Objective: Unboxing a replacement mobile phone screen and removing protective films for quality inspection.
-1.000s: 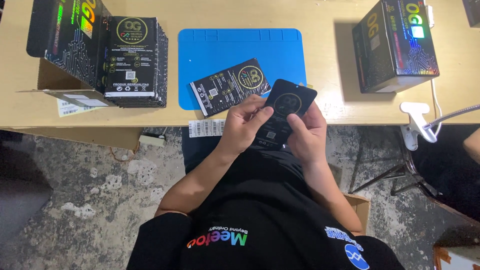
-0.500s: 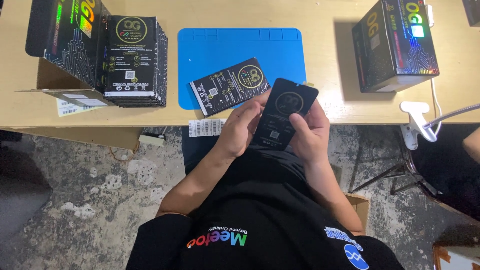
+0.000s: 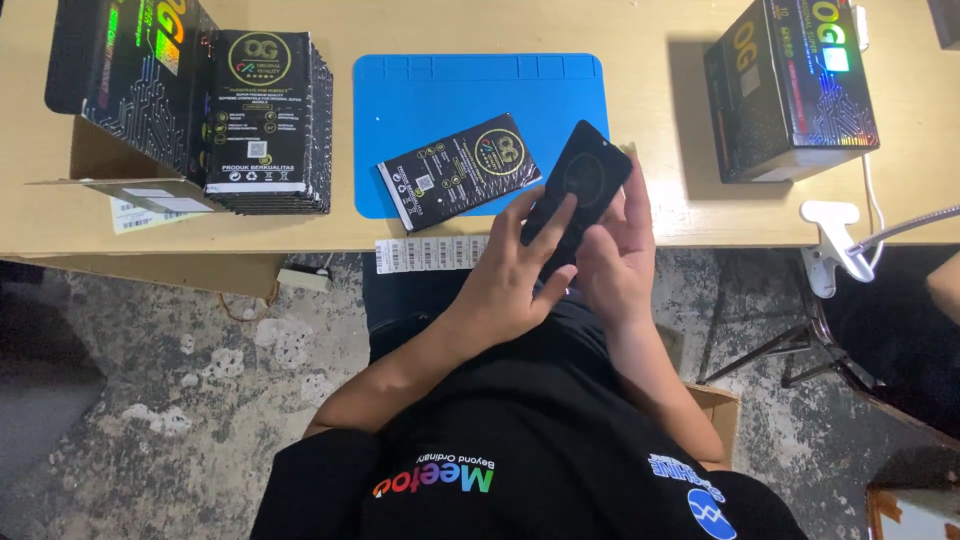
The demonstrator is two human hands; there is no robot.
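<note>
**A:** Where do you have the black panel [image 3: 578,190]?

**B:** You hold it just right of centre in the frame, over the near edge of the bench [image 3: 660,140], tilted. Its long axis runs from lower left to upper right, and the upper end reaches over the right border of the blue mat [image 3: 450,100].

**A:** And your fingers?

**B:** Your right hand [image 3: 615,255] sits under and behind the panel, fingers curled up along its right edge to cradle it. Your left hand [image 3: 515,270] comes in from the lower left, fingers spread, with the tips pressed flat on the panel's lower face. Both hands touch it; neither is nearer.

**A:** What lies closest?

**B:** A flat black packet [image 3: 460,170] lies slantwise on the mat, just left of the panel, its axis nearly parallel to it. A white strip of barcode labels [image 3: 430,253] hangs at the bench edge below that.

**A:** The rest of the room?

**B:** A stack of black packets [image 3: 265,120] stands at upper left beside an open carton [image 3: 125,80]. A black box [image 3: 790,85] stands at upper right, well apart. A white clamp [image 3: 835,245] grips the bench edge at right. Below is a rough grey floor [image 3: 150,370].
</note>
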